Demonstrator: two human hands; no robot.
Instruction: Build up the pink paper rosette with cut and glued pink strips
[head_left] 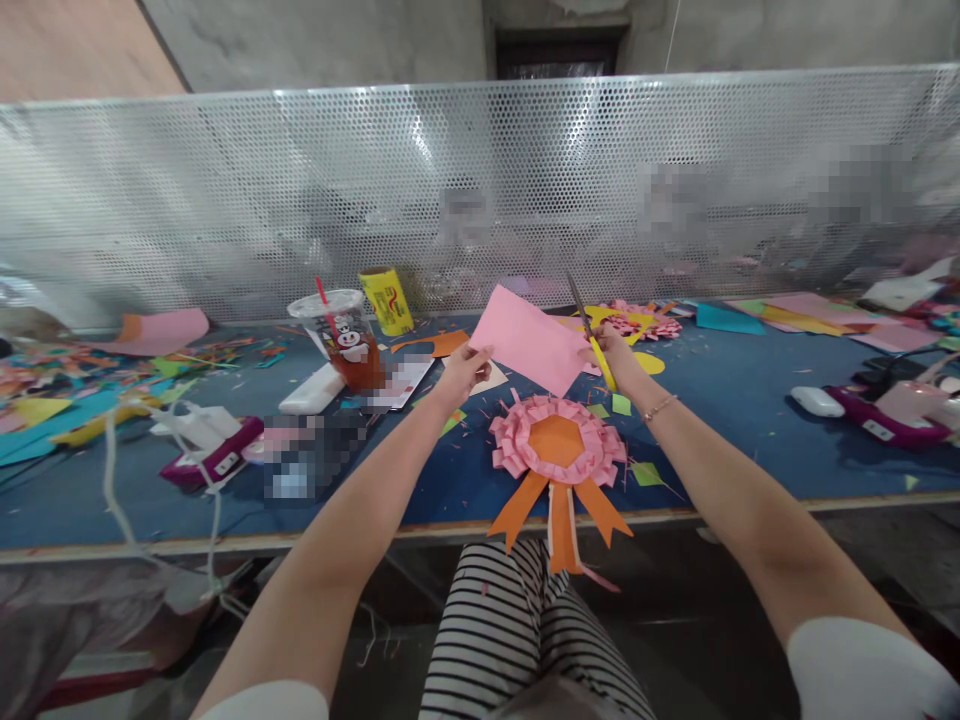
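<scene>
The rosette [517,440] lay with orange tails past the table's edge [450,527]; a brushing forearm could have dragged it off. Beyond, the left hand [469,368] pinched the pink paper [529,340]; the right hand [619,352] gripped scissors [598,350] beside it, risking a stray nick.

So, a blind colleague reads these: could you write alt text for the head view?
The left hand and right hand hold up a pink sheet over a blue table; the right also holds scissors. Nearer the wearer lies a pink paper rosette, its orange tails overhanging the edge. A drink cup stands to the left.
</scene>
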